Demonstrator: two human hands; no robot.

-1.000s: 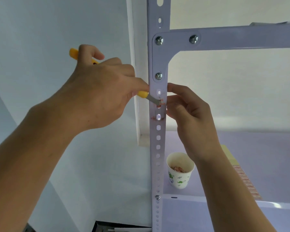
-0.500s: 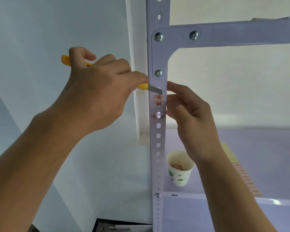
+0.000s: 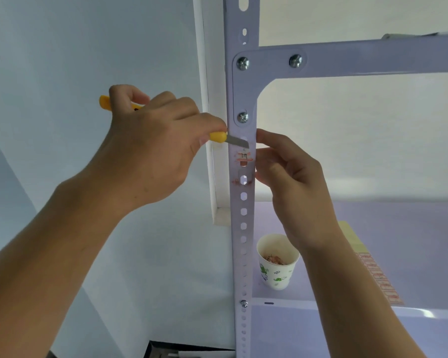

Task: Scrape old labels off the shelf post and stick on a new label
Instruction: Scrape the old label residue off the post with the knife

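Observation:
A white perforated shelf post (image 3: 242, 228) runs vertically through the middle of the head view. Torn red-and-white label remnants (image 3: 243, 157) cling to it below the corner bracket, with a fainter reddish smear (image 3: 237, 181) lower down. My left hand (image 3: 150, 146) grips a yellow utility knife (image 3: 217, 137); its blade tip (image 3: 239, 143) rests on the post just above the remnants. My right hand (image 3: 290, 177) presses its fingertips against the post's right edge beside the remnants.
A paper cup (image 3: 277, 262) holding scraped label bits stands on the shelf board (image 3: 373, 319) right of the post. A sheet of red-printed labels (image 3: 375, 275) lies behind my right forearm. A horizontal beam (image 3: 373, 58) crosses above. A white wall is to the left.
The knife blade has moved up the post from the label remnants to just above them. My right hand has stayed against the post's edge.

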